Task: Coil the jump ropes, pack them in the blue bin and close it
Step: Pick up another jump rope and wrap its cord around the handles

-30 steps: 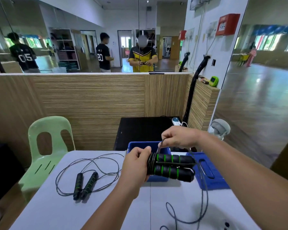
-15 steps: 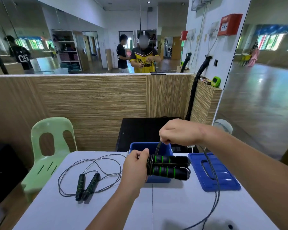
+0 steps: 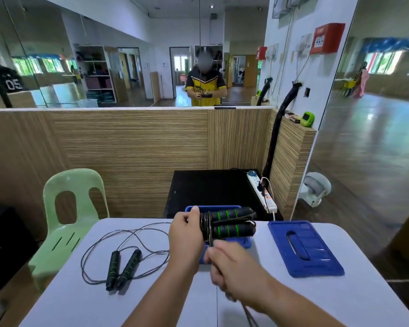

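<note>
Right hand (image 3: 236, 267) gripping rope (image 3: 206, 224) dropped below handles (image 3: 233, 230) | white table (image 3: 293, 303); mirror wall (image 3: 128, 55)

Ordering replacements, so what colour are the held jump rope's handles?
The handles are black with bright green rings, seen in the head view.

Bright, even daylight fills the room, coming from windows (image 3: 385, 61) seen glowing in the mirrors (image 3: 128, 67) at far left and right. The glossy floor (image 3: 376, 149) carries pale glare. Shadows on the bench (image 3: 340, 303) are soft and faint. The wide lens bows straight lines outward near the edges. The right grip (image 3: 232, 267) is smeared by motion blur, as is the tail of the jump rope (image 3: 232, 230) beneath it; the rest is sharp.
</note>
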Motion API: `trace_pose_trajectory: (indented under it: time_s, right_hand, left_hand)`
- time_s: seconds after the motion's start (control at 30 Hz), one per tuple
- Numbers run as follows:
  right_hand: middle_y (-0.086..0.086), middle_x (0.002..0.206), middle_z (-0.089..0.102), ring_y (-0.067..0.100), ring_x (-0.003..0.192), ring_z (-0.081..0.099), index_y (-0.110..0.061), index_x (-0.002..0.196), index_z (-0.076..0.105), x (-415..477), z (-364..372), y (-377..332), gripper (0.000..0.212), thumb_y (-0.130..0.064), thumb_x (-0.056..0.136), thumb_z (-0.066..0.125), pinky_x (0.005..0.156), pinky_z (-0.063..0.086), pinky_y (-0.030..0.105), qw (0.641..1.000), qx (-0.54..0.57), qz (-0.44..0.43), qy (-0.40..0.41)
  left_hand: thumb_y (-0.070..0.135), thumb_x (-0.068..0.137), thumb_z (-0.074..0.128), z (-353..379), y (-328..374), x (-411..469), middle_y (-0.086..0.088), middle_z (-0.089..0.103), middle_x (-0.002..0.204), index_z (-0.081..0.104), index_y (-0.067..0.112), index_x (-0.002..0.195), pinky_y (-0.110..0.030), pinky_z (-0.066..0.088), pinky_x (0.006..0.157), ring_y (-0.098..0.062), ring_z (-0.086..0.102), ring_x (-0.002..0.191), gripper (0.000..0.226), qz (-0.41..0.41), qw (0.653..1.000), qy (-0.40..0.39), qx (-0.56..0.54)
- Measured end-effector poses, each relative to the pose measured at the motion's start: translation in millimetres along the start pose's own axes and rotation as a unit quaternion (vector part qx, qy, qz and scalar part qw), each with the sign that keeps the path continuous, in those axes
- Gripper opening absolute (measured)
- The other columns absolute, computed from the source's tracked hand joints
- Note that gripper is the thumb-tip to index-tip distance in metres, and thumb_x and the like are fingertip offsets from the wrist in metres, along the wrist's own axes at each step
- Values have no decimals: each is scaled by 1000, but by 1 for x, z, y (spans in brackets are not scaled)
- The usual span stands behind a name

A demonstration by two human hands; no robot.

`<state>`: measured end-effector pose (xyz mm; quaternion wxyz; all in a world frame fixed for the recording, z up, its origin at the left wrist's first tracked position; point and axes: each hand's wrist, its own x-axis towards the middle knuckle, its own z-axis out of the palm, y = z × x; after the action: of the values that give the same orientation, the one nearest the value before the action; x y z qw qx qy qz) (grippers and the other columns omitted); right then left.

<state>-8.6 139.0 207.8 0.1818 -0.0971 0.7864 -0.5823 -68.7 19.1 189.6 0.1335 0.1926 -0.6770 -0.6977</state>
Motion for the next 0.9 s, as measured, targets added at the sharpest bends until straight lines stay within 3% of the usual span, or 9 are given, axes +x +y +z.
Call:
trace_pose_trajectory:
  time_s: [0.13,0.23,0.3,0.4,0.53,0.63,0.73,0.83,0.9]
  right_hand:
    - [7,59,47,11,45,40,-3,93,55,5,11,26,31,-19,108,33,46,35,29,999,-14,-22,19]
    - [5,62,48,15,52,43,-7,87,56,14,7,42,33,-21,108,34,49,43,33,1000,13,9,24]
    - [5,65,50,20,57,47,-11,86,56,21,1,52,33,-23,109,36,57,52,42,1000,-14,-11,7]
    - [4,69,56,21,64,57,-15,86,57,28,-15,55,30,-25,108,39,75,55,51,996,-79,-38,-6]
    - [-2,77,58,11,73,58,-22,83,56,51,-45,52,31,-30,108,40,78,50,32,984,-169,-40,-29]
    - [-1,78,63,12,74,64,-16,77,60,74,-70,55,30,-22,103,46,83,55,31,976,-219,-18,3]
    - [4,87,64,4,63,71,-8,85,61,97,-101,52,28,-7,105,41,76,61,28,977,-209,34,41]
    - [-9,73,62,0,62,60,-21,80,64,109,-113,13,20,-18,97,54,71,50,19,969,-243,-6,-44]
    - [-11,71,61,2,65,56,-28,79,63,100,-114,-24,18,-34,94,54,69,47,24,944,-315,-65,-65]
  left_hand:
    - [54,95,56,4,0,-1,-7,58,70,57,10,85,-41,43,61,-26,53,64,46,-12,1000,-8,-1]
    - [46,100,56,5,2,0,-8,55,69,55,6,87,-32,41,52,-24,50,59,42,-27,999,-15,-19]
    - [42,102,57,5,5,0,-6,52,67,53,9,84,-25,36,43,-21,47,54,37,-35,999,-25,-28]
    - [39,102,57,2,10,-4,-4,50,65,52,11,82,-23,33,44,-19,44,53,34,-42,997,-42,-38]
    - [38,102,58,0,16,-14,1,48,60,52,13,79,-21,32,40,-16,43,52,34,-58,994,-70,-54]
    - [38,102,58,-1,20,-19,2,48,56,53,14,78,-21,31,38,-14,42,48,34,-59,993,-86,-51]
    - [37,102,57,-4,21,-21,4,46,53,49,15,75,-18,29,38,-12,40,45,36,-54,992,-100,-44]
    - [36,102,58,-8,24,-24,1,41,56,46,15,75,-19,25,39,-13,35,43,36,-34,991,-127,-25]
    - [33,102,58,-10,23,-24,3,39,53,45,15,72,-18,24,38,-12,32,40,37,-21,990,-137,-21]
